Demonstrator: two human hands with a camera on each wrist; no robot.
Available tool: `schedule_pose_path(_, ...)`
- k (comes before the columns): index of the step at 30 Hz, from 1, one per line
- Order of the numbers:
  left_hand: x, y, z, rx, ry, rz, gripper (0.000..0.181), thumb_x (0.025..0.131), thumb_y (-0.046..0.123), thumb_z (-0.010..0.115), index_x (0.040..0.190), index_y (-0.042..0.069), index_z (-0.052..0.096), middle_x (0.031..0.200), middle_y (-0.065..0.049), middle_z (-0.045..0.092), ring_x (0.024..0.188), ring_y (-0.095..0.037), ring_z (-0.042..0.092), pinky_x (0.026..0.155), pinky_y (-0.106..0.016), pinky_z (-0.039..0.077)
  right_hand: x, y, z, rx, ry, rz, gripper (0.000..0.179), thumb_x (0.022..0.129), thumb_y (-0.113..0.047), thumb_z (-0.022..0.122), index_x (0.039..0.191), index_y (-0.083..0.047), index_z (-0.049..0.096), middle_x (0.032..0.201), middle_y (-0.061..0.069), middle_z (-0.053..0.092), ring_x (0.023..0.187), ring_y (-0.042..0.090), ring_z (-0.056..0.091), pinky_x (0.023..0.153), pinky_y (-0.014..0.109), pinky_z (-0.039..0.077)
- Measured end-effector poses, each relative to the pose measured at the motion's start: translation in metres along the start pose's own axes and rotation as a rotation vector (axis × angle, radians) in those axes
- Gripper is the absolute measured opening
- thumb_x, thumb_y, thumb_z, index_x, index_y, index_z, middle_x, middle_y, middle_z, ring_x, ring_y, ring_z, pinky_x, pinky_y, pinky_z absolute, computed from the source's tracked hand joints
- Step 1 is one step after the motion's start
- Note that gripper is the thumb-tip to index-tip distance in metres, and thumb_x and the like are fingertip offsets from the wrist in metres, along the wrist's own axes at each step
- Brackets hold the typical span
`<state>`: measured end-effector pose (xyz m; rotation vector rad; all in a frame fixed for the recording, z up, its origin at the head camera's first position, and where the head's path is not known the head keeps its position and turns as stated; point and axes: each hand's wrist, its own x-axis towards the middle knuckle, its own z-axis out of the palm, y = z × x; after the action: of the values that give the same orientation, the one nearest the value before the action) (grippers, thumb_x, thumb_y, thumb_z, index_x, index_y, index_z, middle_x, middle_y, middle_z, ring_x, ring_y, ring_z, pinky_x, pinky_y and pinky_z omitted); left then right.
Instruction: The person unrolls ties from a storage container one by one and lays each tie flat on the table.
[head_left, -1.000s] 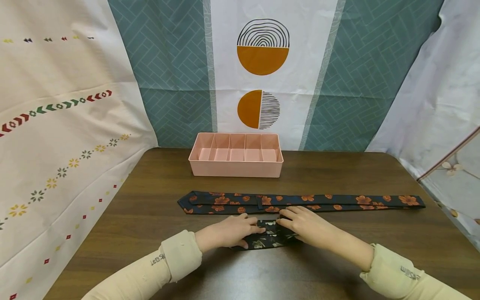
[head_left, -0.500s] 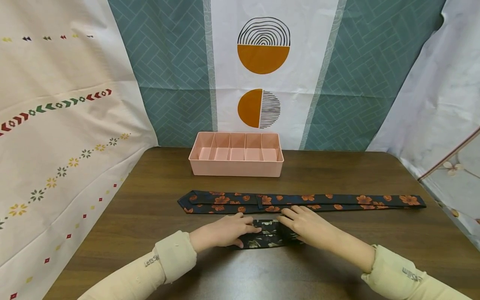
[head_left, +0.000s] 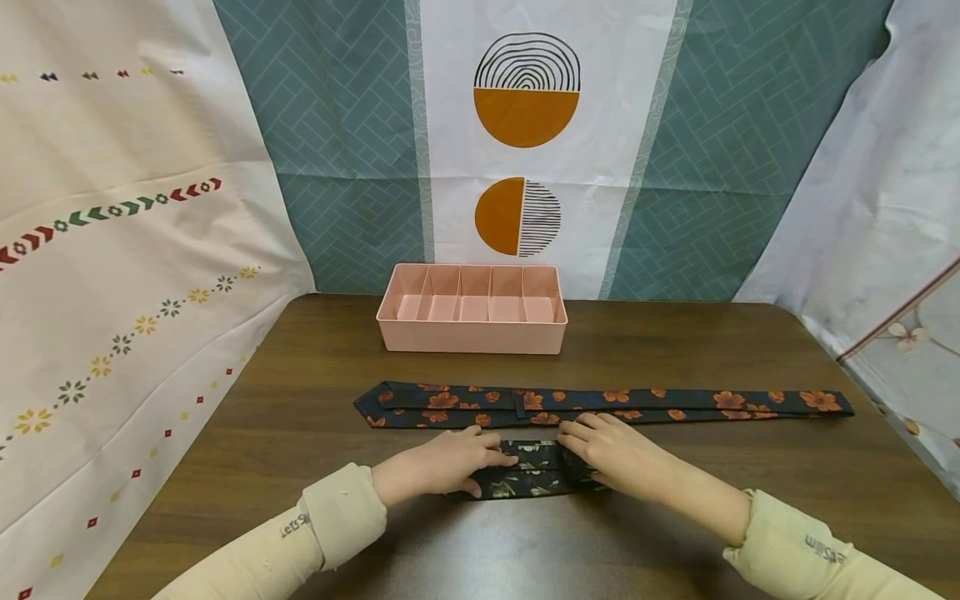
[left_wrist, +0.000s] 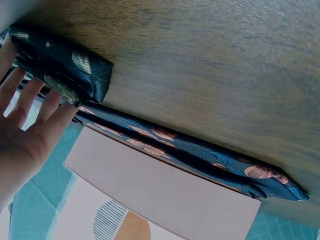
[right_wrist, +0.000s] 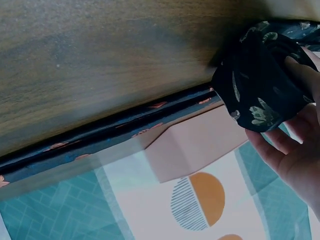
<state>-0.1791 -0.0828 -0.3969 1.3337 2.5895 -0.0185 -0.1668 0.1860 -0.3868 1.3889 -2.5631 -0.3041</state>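
A black necktie with pale flowers (head_left: 528,482) lies across the near part of the table, partly rolled up at its right end. My right hand (head_left: 618,457) grips that roll; in the right wrist view the thumb is on one side of the rolled necktie (right_wrist: 250,85) and the fingers on the other. My left hand (head_left: 450,461) rests on the flat left part, thumb and fingers spread. Seen from the left wrist, its fairly straight fingers (left_wrist: 47,107) touch the edge of the flat end. Both palms hide parts of the cloth.
Just beyond the hands, a dark necktie with orange flowers (head_left: 637,400) lies stretched out sideways, folded lengthwise. Behind it stands a pink box with several compartments (head_left: 472,337). Patterned cloths (head_left: 352,150) hang behind the wooden table (head_left: 300,367) and at its sides.
My left hand has slid a little left along the black necktie, showing more of the flat cloth between the hands. The right hand has stayed nearly in place at the roll.
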Motion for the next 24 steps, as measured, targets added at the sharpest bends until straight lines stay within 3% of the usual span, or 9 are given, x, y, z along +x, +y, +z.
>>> schedule_pose_path(8, -0.005, -0.001, 0.000, -0.014, 0.012, -0.006, 0.062, 0.076, 0.030, 0.074, 0.135, 0.027, 0.053, 0.126, -0.001, 0.054, 0.097, -0.016, 0.053, 0.070, -0.022, 0.050, -0.002, 0.001, 0.000, 0.042, -0.021, 0.019, 0.066, 0.064, -0.023, 0.086, 0.123, -0.010, 0.060, 0.118, 0.010, 0.059, 0.105, 0.028, 0.059, 0.083, 0.040, 0.053)
schedule_pose_path(14, -0.008, -0.003, -0.003, -0.075, 0.004, -0.034, 0.061, 0.074, 0.027, 0.077, 0.132, 0.026, 0.056, 0.128, -0.002, 0.053, 0.100, -0.019, 0.053, 0.071, -0.026, 0.051, -0.003, 0.001, -0.002, 0.065, -0.022, 0.020, 0.062, 0.068, -0.023, 0.084, 0.122, -0.006, 0.060, 0.126, 0.011, 0.058, 0.113, 0.030, 0.056, 0.089, 0.043, 0.050)
schedule_pose_path(24, -0.012, -0.008, -0.001, -0.098, -0.006, -0.072, 0.063, 0.073, 0.025, 0.078, 0.132, 0.029, 0.056, 0.127, 0.000, 0.053, 0.101, -0.019, 0.053, 0.072, -0.028, 0.051, -0.006, 0.004, -0.005, 0.124, -0.027, 0.035, 0.065, 0.068, -0.020, 0.084, 0.126, -0.012, 0.058, 0.119, 0.010, 0.059, 0.108, 0.030, 0.058, 0.084, 0.043, 0.052)
